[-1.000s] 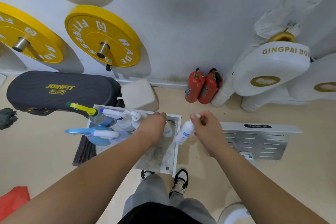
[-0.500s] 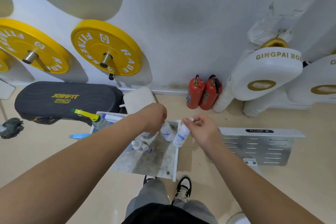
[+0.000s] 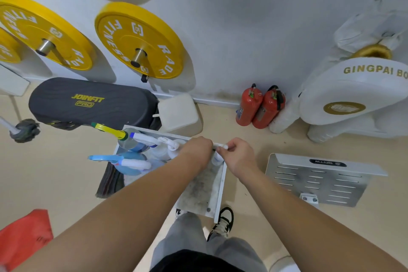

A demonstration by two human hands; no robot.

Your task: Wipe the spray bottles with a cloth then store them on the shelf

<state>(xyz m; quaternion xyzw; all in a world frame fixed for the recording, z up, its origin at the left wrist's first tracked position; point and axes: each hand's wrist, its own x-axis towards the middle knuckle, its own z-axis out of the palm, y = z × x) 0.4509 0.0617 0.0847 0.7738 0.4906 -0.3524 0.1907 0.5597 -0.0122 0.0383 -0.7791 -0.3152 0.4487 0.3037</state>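
Several spray bottles stand at the far end of the white shelf on the floor: one with a yellow trigger, one with a white and blue trigger, a blue one and a clear one. Both hands meet over the shelf's far right corner. A small white bottle stands between them. My right hand pinches its white top. My left hand curls its fingers down round the bottle's side; what lies under its palm is hidden. A dark cloth lies by the shelf's left edge.
Two red extinguishers stand at the wall. A perforated metal plate lies to the right, a black pad and a white block behind the shelf. A mop head and a red object are at the left.
Both hands have drawn together at the shelf's far right corner. The small bottle in my right hand went from tilted beside the shelf to upright over its corner.
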